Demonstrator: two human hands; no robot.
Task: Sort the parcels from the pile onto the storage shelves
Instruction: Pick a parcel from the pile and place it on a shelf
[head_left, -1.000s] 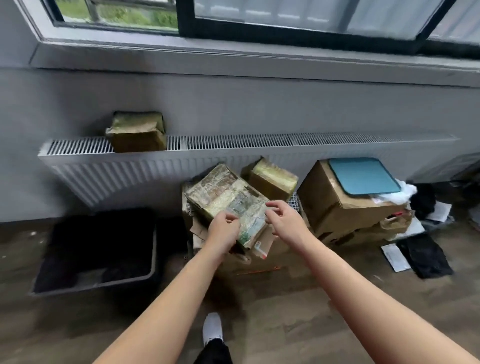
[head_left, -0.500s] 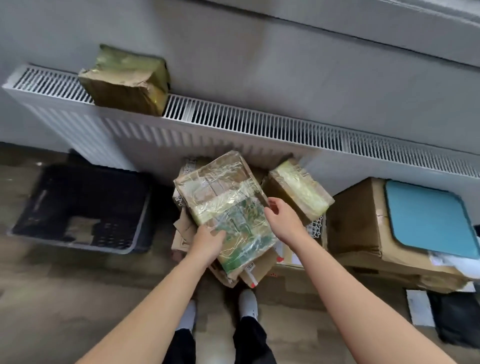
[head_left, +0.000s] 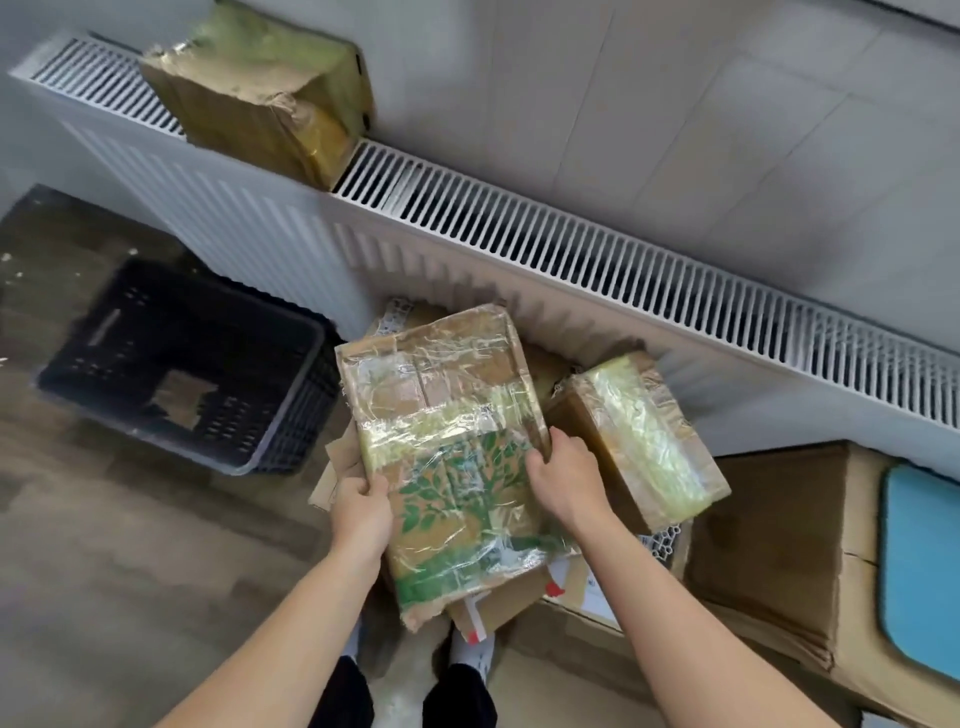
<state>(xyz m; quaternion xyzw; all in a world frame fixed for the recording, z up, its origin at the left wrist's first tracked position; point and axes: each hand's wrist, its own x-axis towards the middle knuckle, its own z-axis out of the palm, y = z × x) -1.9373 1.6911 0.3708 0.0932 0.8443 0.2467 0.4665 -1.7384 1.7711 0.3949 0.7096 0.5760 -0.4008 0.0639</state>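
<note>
Beside the radiator (head_left: 571, 249), you have closed in on the pile: a second ago your hands were only reaching the near end of the flat, film-wrapped parcel (head_left: 447, 441) with the green leaf print, and now they grip it on both long sides. It looks tipped up off the loose cardboard beneath, which suggests the pick-up is under way, not finished.

Your left hand (head_left: 361, 512) pinches the left edge, thumb on the top face. Your right hand (head_left: 563, 475) curls its fingers over the right edge, wrist bent inward. Both forearms stretch forward and down from the bottom of the view, and your feet are right at the pile.

A yellow-taped parcel (head_left: 639, 436) lies just beside the one you hold, to its right. Another wrapped parcel (head_left: 260, 93) sits on top of the radiator. A black crate (head_left: 182, 364) stands on the floor to the left.

No storage shelves are in view, so the carry probably comes next.
</note>
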